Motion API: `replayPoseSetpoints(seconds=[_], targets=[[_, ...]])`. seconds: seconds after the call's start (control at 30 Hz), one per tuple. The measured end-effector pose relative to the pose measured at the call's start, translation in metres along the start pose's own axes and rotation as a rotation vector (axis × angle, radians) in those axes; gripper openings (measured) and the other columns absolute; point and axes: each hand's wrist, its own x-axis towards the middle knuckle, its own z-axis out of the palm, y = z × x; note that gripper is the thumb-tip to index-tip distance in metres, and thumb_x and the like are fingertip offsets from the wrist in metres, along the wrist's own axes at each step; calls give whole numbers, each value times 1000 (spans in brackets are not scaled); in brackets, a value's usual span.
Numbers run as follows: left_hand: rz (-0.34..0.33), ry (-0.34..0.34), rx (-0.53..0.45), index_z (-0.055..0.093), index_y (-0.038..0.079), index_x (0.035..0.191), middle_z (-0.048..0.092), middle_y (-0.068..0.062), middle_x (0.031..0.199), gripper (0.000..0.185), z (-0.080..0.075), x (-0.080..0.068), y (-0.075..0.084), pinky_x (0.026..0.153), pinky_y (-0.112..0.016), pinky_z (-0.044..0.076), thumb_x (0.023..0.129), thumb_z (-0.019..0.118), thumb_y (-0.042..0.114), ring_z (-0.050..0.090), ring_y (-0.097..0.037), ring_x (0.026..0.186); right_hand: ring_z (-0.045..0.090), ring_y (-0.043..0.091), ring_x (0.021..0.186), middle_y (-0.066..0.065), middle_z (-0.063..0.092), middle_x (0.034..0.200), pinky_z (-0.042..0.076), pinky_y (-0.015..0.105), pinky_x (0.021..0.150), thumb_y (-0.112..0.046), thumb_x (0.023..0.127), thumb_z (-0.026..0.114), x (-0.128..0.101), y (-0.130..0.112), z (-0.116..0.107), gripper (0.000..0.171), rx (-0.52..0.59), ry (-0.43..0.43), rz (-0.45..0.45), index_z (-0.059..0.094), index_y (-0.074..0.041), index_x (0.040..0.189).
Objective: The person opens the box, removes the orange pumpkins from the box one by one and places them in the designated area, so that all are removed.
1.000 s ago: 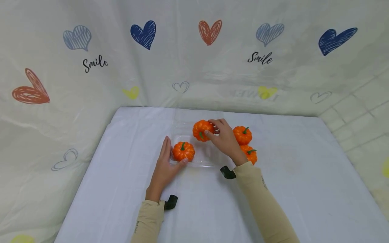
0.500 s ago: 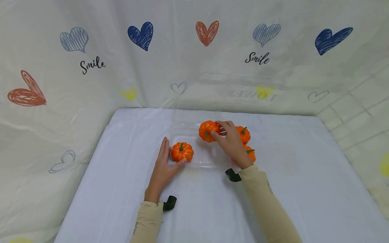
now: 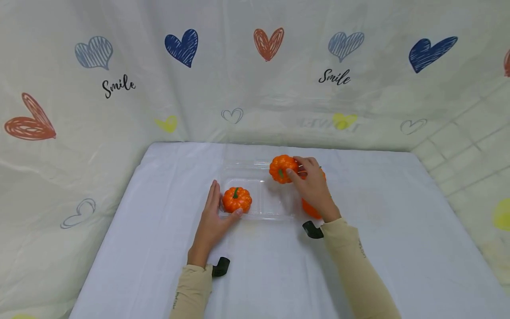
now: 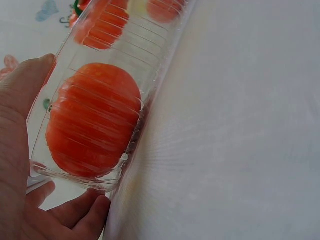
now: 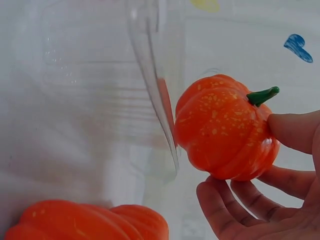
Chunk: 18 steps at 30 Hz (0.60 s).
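My right hand (image 3: 316, 188) holds a small orange toy pumpkin (image 3: 283, 169) with a green stem, thumb on one side and fingers on the other. This pumpkin (image 5: 220, 130) hangs above the right half of a clear plastic clamshell container (image 3: 275, 204). Another pumpkin (image 3: 237, 200) sits in the container's left part, stem up. At the container's front left corner, my left hand (image 3: 213, 223) grips it, the thumb at the front rim and the fingers along the left side. In the left wrist view that seated pumpkin (image 4: 95, 120) shows through the ribbed wall.
Two more pumpkins lie right of the container, partly hidden behind my right hand; the nearer pumpkin (image 3: 311, 210) shows below it. The container's clear lid (image 3: 255, 153) stands raised at the back. A white cloth (image 3: 255, 274) covers the table before a curtain (image 3: 223, 71) with printed hearts.
My right hand has carried its pumpkin rightward across the container, now covering more of the two pumpkins on the right. My left hand keeps its place at the corner.
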Motion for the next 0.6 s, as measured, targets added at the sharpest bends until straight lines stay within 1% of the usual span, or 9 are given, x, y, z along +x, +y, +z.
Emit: replayPoseSetpoints(seconds=[0.4,0.6], targets=[[-3,-5,5,16,14,173,6,10,178,111,-1,-1,0,119,-51,39,92,78,59,40,-32,154,62,38,117,23,54,134,57,52,101,-22,107,68,-6,6,-10,50,-46,64,12,57,5,148],[-3,-8,2,16,14,173,6,10,178,111,-1,0,1,121,-49,38,93,78,57,39,-31,154,62,40,116,25,54,133,57,54,102,-21,108,67,-9,9,-18,51,-59,95,12,56,8,148]])
